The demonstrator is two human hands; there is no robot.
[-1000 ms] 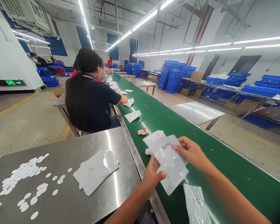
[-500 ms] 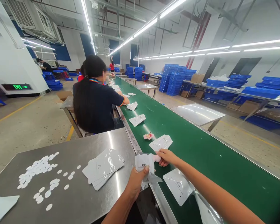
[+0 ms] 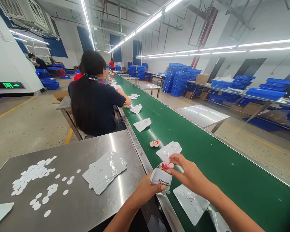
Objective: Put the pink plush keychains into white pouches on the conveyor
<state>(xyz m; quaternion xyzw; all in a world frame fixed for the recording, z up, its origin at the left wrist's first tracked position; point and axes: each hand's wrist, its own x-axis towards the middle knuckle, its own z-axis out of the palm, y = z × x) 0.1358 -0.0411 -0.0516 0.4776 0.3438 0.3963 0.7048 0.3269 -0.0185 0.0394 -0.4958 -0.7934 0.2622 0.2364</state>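
Observation:
My left hand (image 3: 145,190) grips a small white pouch (image 3: 160,178) with dark lettering, held over the belt's metal edge. My right hand (image 3: 187,174) pinches a small pink and red toy (image 3: 166,165) at the pouch's mouth. Another pink toy (image 3: 155,143) lies on the green conveyor belt (image 3: 207,151) just beyond, beside a flat white pouch (image 3: 169,150). One more flat pouch (image 3: 191,203) lies on the belt under my right forearm.
A steel table (image 3: 70,206) at my left carries a stack of pouches (image 3: 105,171) and several round white stickers (image 3: 31,175). A seated person in a dark shirt (image 3: 93,100) works further up the belt, where more pouches (image 3: 142,124) lie. Blue crates (image 3: 178,80) stand at the right.
A second ago both hands held a flat pouch above the belt. My right hand then picked up a pink toy, and now holds it at the mouth of the pouch in my left hand.

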